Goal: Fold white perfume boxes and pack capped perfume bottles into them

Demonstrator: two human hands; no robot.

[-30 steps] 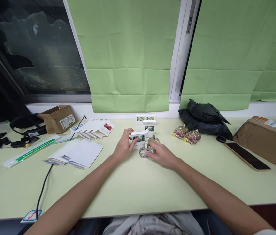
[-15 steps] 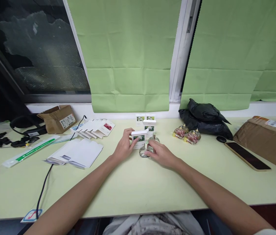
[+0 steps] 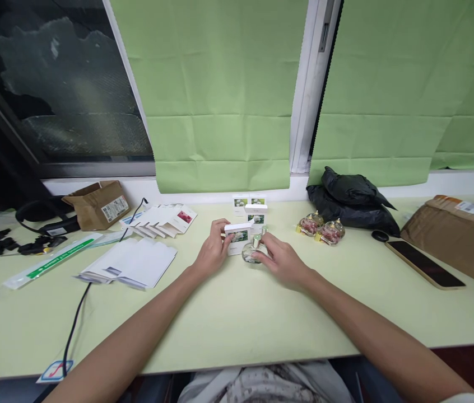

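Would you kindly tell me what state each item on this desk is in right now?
Small white carton box with flower picture: top flap open, gripped by left hand.
Round clear glass bottle with silver cap: capped, held by right hand.
Brown cardboard box: flaps open.
Black flat smartphone: screen dark, lying flat.

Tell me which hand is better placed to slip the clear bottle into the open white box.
Right, probably: the right hand grips the clear bottle just beside the white box, while the left hand holds that box.

The right hand (image 3: 284, 261) partly hides the glass bottle (image 3: 249, 255); print on the white box (image 3: 237, 235) is illegible.
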